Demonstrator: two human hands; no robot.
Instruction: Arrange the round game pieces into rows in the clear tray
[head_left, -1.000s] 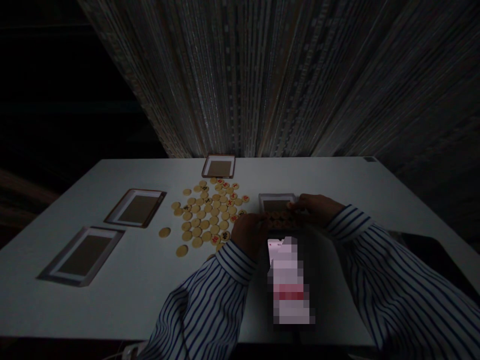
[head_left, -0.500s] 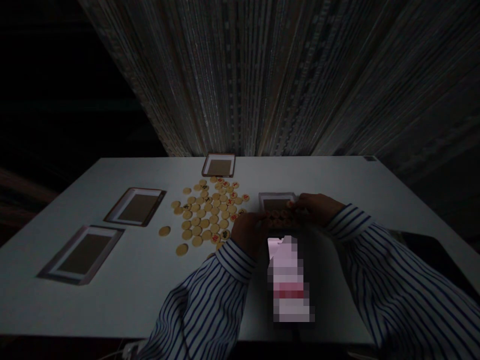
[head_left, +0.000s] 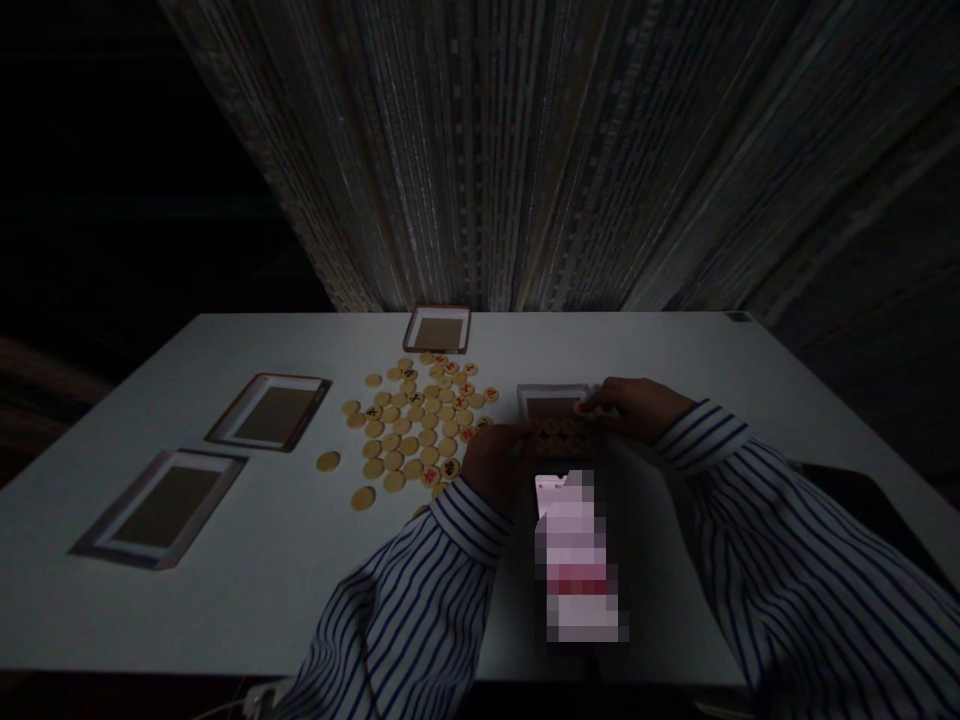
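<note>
In front of me lies a shallow pale-rimmed tray (head_left: 553, 388), with several round Chinese chess pieces (head_left: 562, 440) in rows across its near part. My left hand (head_left: 493, 462) is at the tray's left edge; its fingers curl into dark shadow, and what they grip is hidden. My right hand (head_left: 636, 404) reaches over the tray's right side, finger and thumb pinched on what looks like a small round piece (head_left: 580, 408). Left of the tray spreads a loose pile of wooden pieces (head_left: 420, 415), most face down, some showing red or black characters.
Similar trays lie at the back (head_left: 439, 329), at the left (head_left: 270, 412) and at the near left (head_left: 161, 508). A lit phone (head_left: 577, 560) is just below my hands. Something dark and flat (head_left: 862, 500) lies by my right sleeve. A striped curtain (head_left: 480, 150) hangs behind the white table (head_left: 645, 345).
My right hand has shifted very slightly up and to the right. The left hand, the tray and the pile of pieces look much the same.
</note>
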